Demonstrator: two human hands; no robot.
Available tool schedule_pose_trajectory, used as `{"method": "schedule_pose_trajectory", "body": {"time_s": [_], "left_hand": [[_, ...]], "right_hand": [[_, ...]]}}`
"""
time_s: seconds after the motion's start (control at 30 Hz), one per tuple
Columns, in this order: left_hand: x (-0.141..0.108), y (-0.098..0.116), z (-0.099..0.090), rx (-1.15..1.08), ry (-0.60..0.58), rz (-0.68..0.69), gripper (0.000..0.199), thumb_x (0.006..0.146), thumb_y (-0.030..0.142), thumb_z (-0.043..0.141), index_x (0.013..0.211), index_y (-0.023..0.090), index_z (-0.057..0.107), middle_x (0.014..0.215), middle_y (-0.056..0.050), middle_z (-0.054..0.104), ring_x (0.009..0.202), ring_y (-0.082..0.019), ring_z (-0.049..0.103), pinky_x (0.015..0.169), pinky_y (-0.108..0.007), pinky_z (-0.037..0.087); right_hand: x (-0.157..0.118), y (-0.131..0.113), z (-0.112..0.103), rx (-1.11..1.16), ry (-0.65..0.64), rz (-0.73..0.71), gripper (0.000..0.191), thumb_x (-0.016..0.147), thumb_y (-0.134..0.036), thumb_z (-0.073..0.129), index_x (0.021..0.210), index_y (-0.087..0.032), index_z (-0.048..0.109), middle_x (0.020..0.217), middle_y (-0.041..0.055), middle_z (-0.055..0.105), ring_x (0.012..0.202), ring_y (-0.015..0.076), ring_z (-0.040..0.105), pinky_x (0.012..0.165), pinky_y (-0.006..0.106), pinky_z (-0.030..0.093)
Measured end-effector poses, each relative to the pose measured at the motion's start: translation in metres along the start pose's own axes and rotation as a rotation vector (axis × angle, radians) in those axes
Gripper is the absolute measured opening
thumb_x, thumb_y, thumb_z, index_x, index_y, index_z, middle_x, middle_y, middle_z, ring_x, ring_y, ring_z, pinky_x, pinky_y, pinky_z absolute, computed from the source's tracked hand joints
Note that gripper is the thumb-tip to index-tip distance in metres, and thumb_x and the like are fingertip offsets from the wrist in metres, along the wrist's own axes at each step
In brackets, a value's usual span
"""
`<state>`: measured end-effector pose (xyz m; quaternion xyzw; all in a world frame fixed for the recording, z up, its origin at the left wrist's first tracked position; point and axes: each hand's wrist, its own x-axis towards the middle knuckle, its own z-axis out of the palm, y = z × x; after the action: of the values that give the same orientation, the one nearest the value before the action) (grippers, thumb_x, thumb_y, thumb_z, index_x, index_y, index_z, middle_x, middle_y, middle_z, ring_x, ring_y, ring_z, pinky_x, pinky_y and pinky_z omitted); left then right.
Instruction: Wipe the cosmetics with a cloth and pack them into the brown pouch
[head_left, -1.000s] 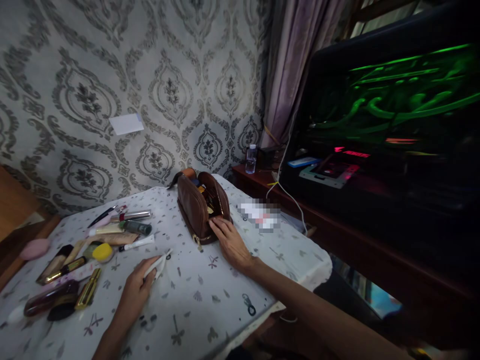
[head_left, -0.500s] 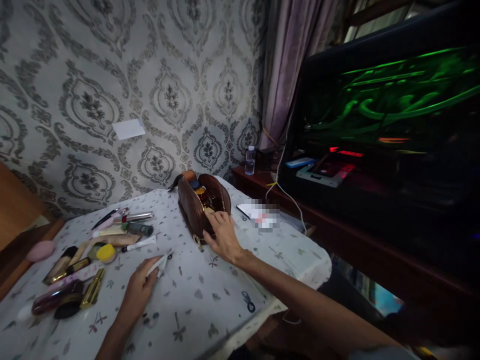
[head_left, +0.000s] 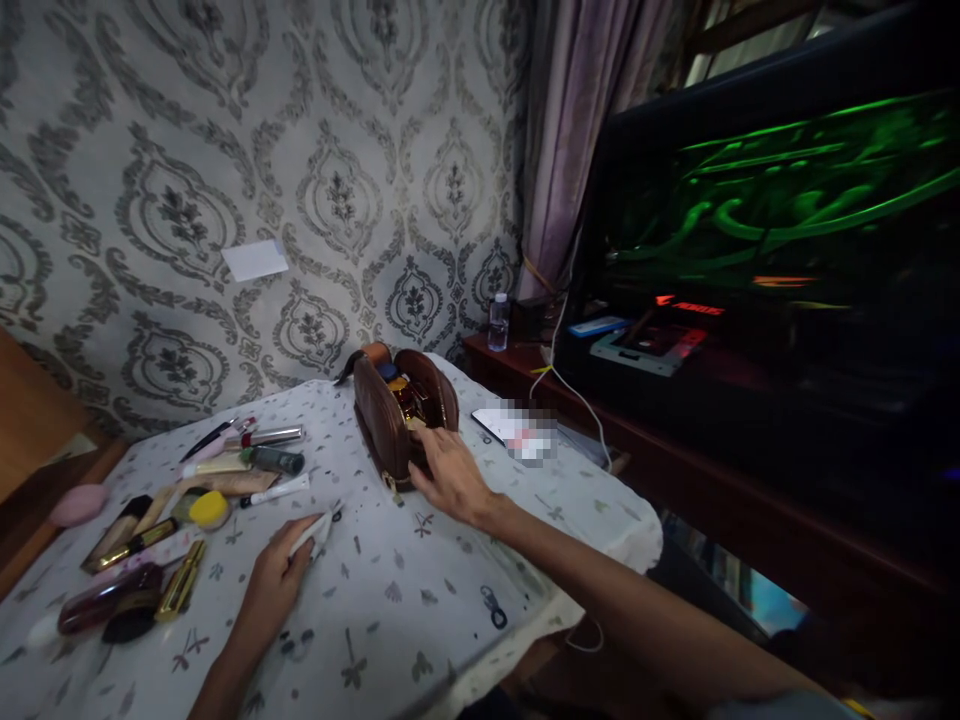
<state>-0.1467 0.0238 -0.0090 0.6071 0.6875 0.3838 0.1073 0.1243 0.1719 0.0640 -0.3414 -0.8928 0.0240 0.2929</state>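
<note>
A brown leather bag (head_left: pixel 379 425) stands unzipped on the patterned white cloth, with amber and gold items (head_left: pixel 406 392) inside. My right hand (head_left: pixel 452 475) is at the bag's near right end, its fingertips at the opening beside a small pale item (head_left: pixel 417 426); whether they grip it is too small to tell. On the cloth to the left, my left hand (head_left: pixel 279 570) is closed on a small white tube (head_left: pixel 313 534) whose tip points up and right.
Cosmetics lie at the left, among them a yellow-lidded jar (head_left: pixel 210 510), a dark green tube (head_left: pixel 274 459) and a gold bottle (head_left: pixel 181 580). Right of the bag lies a phone (head_left: pixel 495 424). A clear bottle (head_left: pixel 499 322) stands behind, near a white cable (head_left: pixel 584 393).
Both hands keep nearly the same places; my right hand's fingers have shifted slightly at the bag opening. The whole view has moved a little.
</note>
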Motion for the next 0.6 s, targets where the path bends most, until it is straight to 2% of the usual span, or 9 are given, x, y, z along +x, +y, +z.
{"method": "schedule_pose_trajectory", "body": {"time_s": [0.07, 0.17, 0.27, 0.33, 0.47, 0.6], "left_hand": [[0.0, 0.0, 0.0, 0.0, -0.004, -0.001, 0.046, 0.088, 0.046, 0.047, 0.119, 0.02, 0.069, 0.124, -0.01, 0.07, 0.116, -0.027, 0.064, 0.101, -0.044, 0.05], [0.0, 0.0, -0.001, 0.004, 0.0, 0.011, 0.046, 0.088, 0.046, 0.048, 0.118, 0.019, 0.069, 0.121, -0.01, 0.071, 0.115, -0.028, 0.064, 0.102, -0.045, 0.05], [0.0, 0.0, -0.001, 0.007, 0.01, 0.026, 0.044, 0.087, 0.044, 0.049, 0.116, 0.019, 0.07, 0.12, -0.01, 0.072, 0.113, -0.028, 0.066, 0.1, -0.045, 0.052], [0.0, 0.0, -0.001, 0.001, 0.02, 0.031, 0.043, 0.087, 0.044, 0.049, 0.115, 0.02, 0.071, 0.12, -0.01, 0.072, 0.113, -0.027, 0.066, 0.099, -0.044, 0.053], [0.0, -0.002, 0.001, 0.008, 0.036, 0.018, 0.044, 0.087, 0.047, 0.05, 0.115, 0.021, 0.072, 0.121, -0.009, 0.072, 0.114, -0.028, 0.066, 0.1, -0.045, 0.052], [-0.001, -0.008, 0.003, 0.038, 0.033, -0.009, 0.046, 0.087, 0.05, 0.048, 0.115, 0.021, 0.072, 0.121, -0.009, 0.072, 0.116, -0.029, 0.065, 0.102, -0.047, 0.051]], "right_hand": [[0.014, 0.006, -0.013, 0.003, -0.096, 0.038, 0.051, 0.089, -0.035, 0.059, 0.133, -0.01, 0.053, 0.119, 0.0161, 0.063, 0.107, 0.0269, 0.059, 0.094, 0.039, 0.047], [0.04, 0.015, -0.029, -0.074, -0.372, -0.055, 0.055, 0.08, -0.05, 0.069, 0.116, -0.009, 0.066, 0.12, 0.0178, 0.063, 0.109, 0.0298, 0.06, 0.092, 0.036, 0.048], [0.067, 0.021, -0.033, -0.12, -0.642, -0.144, 0.062, 0.074, -0.059, 0.072, 0.107, -0.006, 0.071, 0.115, 0.0186, 0.067, 0.107, 0.0314, 0.062, 0.09, 0.034, 0.049], [0.082, 0.024, -0.032, -0.1, -0.771, -0.132, 0.068, 0.069, -0.062, 0.073, 0.108, -0.006, 0.072, 0.114, 0.0171, 0.068, 0.108, 0.0306, 0.063, 0.088, 0.032, 0.049], [0.103, 0.029, -0.026, -0.057, -0.944, -0.062, 0.092, 0.056, -0.072, 0.074, 0.122, -0.007, 0.067, 0.127, 0.0167, 0.064, 0.117, 0.0326, 0.06, 0.089, 0.034, 0.051], [0.112, 0.034, -0.023, -0.03, -1.002, -0.016, 0.105, 0.054, -0.078, 0.071, 0.13, -0.007, 0.062, 0.135, 0.0183, 0.059, 0.117, 0.0336, 0.06, 0.088, 0.036, 0.052]]}}
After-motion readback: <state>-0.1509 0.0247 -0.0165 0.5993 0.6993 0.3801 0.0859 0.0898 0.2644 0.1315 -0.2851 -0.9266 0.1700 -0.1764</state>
